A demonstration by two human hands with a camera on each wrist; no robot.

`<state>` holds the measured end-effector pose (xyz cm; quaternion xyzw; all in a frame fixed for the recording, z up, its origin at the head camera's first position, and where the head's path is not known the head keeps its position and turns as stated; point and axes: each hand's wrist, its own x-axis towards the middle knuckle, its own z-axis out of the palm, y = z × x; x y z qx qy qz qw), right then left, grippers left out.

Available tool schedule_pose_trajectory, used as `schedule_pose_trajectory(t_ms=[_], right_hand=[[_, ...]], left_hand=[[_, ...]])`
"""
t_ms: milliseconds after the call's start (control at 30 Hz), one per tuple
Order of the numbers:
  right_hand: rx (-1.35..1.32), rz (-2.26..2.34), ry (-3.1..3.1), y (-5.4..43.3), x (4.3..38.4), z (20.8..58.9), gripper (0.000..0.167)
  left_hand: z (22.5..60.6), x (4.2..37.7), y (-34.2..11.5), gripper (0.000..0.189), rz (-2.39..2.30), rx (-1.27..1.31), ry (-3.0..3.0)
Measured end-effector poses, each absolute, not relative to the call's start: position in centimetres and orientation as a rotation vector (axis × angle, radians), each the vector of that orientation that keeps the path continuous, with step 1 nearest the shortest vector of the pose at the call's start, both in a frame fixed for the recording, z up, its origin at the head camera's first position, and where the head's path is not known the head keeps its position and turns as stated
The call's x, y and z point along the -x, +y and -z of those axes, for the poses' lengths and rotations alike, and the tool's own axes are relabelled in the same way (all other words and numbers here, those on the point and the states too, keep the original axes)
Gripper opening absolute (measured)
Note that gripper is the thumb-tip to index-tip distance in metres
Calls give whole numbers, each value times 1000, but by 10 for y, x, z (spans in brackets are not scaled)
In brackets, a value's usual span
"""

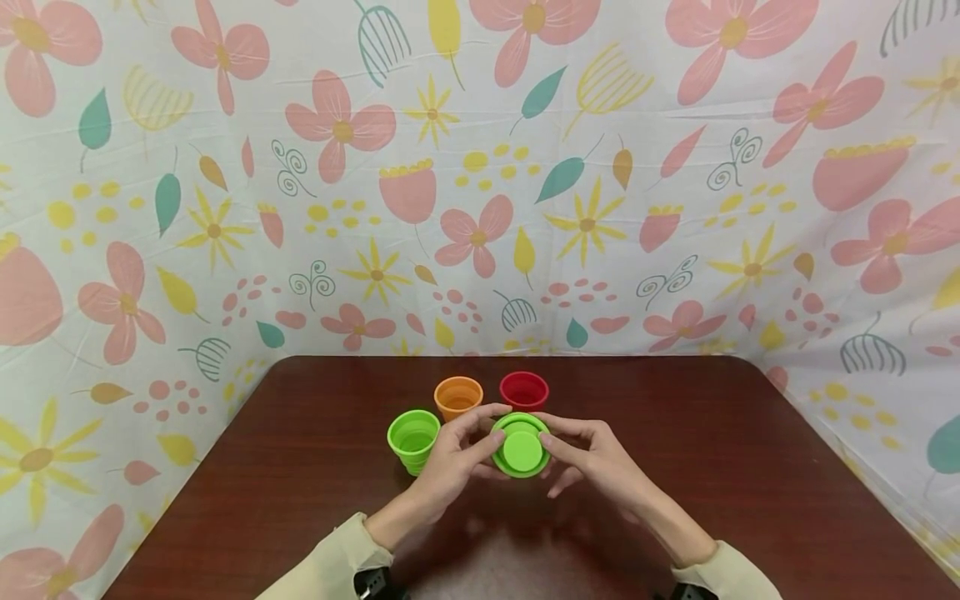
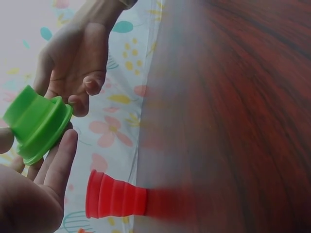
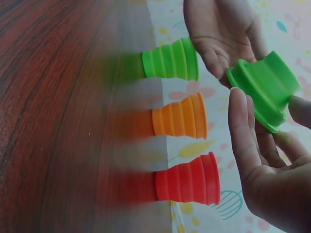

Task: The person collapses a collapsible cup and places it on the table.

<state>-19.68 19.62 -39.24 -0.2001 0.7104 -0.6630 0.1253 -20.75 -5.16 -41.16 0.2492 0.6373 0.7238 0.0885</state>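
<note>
Above the table, a green collapsible cup [image 1: 521, 451] is held between both hands, partly folded, its small round base toward the head camera. My left hand [image 1: 459, 457] pinches its left side, thumb on the near face and fingers behind. On the opposite side my right hand [image 1: 606, 468] grips it the same way, with its lower fingers loosely curled. In the right wrist view the cup [image 3: 269, 90] shows its folded rings side-on between thumb and fingers. Behind the left hand stands another green cup [image 1: 414, 440], extended and upright.
Farther back on the dark wooden table [image 1: 315, 492] stand an orange cup [image 1: 458, 395] and a red cup [image 1: 524, 390], both extended and upright with open tops. A flower-patterned cloth [image 1: 480, 175] hangs behind the table and along its sides.
</note>
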Motion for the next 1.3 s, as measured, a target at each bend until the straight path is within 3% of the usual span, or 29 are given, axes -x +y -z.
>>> schedule_pose_trajectory(t_ms=[1300], right_hand=[[590,2000,2088,190,196,395,36]], left_hand=[[407,208,-52,31,-2138,-731,2055]])
